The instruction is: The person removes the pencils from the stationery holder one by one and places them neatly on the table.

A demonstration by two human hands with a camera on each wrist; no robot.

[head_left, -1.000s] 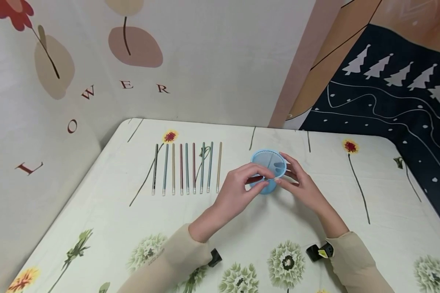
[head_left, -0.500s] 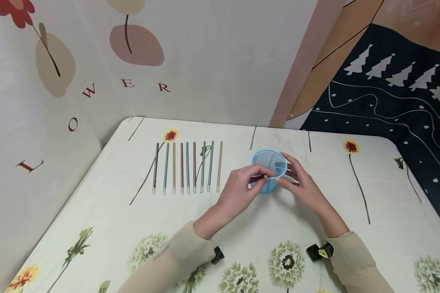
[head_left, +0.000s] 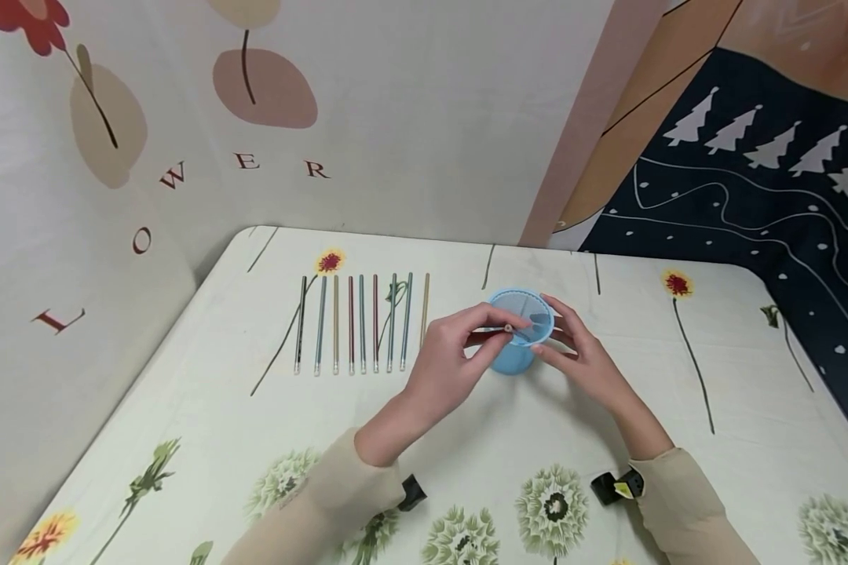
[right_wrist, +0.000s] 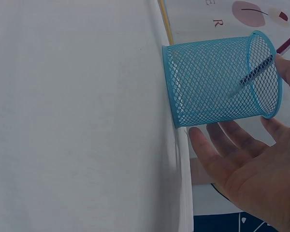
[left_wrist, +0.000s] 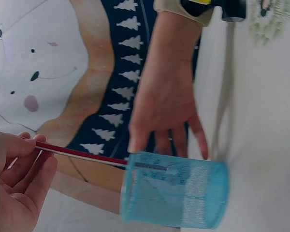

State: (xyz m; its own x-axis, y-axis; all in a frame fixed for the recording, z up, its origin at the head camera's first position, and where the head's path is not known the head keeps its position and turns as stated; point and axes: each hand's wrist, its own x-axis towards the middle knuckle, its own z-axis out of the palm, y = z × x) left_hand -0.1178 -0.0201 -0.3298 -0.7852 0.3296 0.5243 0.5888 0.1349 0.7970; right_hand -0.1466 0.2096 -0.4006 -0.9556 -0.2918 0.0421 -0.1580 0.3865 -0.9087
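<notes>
My left hand (head_left: 444,349) pinches a red pencil (left_wrist: 87,155) by its upper part, over the mouth of a light-blue mesh pen holder (head_left: 513,360). In the left wrist view the pencil slants past the rim, and its lower end shows dimly through the mesh wall. My right hand (head_left: 585,359) holds the pen holder from the right, thumb at the rim and fingers along the side. The right wrist view shows the holder (right_wrist: 208,82) upright on the table, its mesh partly see-through. No other pencil can be made out inside it.
Left of the holder, several pencils lie side by side in a row, among them a black pencil (head_left: 300,326) and a red pencil (head_left: 351,326). Their eraser ends point toward me. A flower-printed cloth (head_left: 537,431) covers the table, and printed curtains hang behind it.
My left hand has shifted slightly left and up with the pencil, so its end now shows between the fingertips. The right hand and the pen holder stay in place.
</notes>
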